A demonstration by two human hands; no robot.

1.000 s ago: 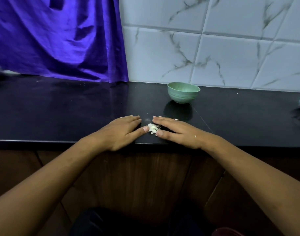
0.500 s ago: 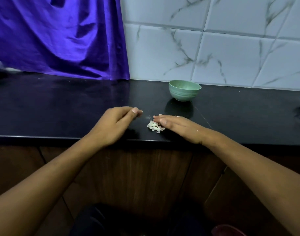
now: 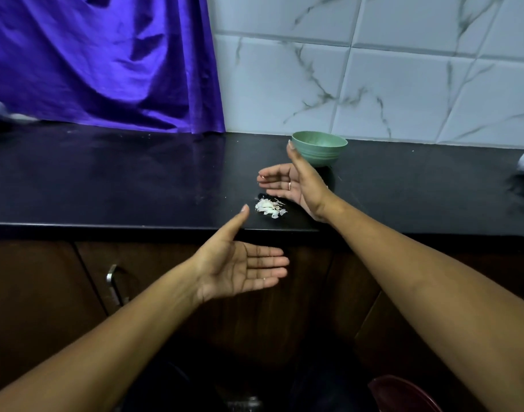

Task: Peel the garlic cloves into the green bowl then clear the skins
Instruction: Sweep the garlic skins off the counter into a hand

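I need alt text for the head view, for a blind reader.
A small pile of garlic skins lies near the front edge of a black counter, between two open hands: the left hand palm-up below the edge, the right hand edge-on behind the pile. A green bowl stands farther back.

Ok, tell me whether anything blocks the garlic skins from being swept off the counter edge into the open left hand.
Nothing visible does. Only bare counter lies between the garlic skins and the front edge, where the left hand is held palm up. The right hand stands behind the skins; the green bowl is farther back.
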